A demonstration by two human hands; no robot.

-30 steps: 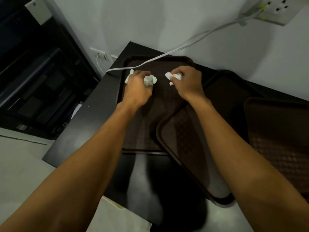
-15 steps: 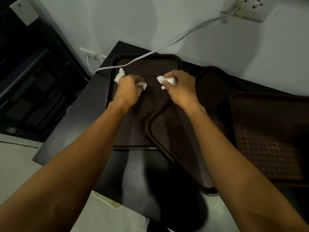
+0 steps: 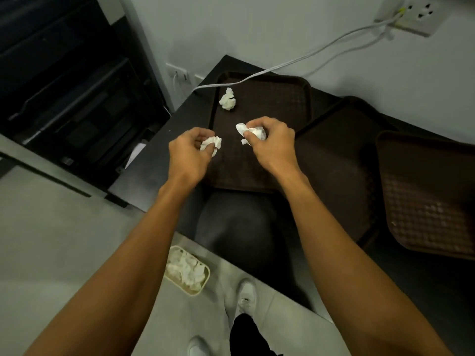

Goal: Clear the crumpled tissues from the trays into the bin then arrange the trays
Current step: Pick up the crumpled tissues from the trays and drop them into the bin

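Observation:
My left hand grips a crumpled white tissue above the left edge of the leftmost brown tray. My right hand holds another crumpled tissue over the middle of that same tray. One more crumpled tissue lies loose near that tray's far left corner. A second brown tray overlaps the first on its right, and a third tray sits at the far right. On the floor below the table stands a cream bin holding several tissues.
The trays rest on a black table against a white wall. A white cable runs from a wall socket across the far tray corner. Dark shelving stands to the left. My white shoes are on the grey floor.
Both hands have lifted off the far part of the tray and drawn back toward me, each with a tissue. The view has tilted down, so the bin and my feet show.

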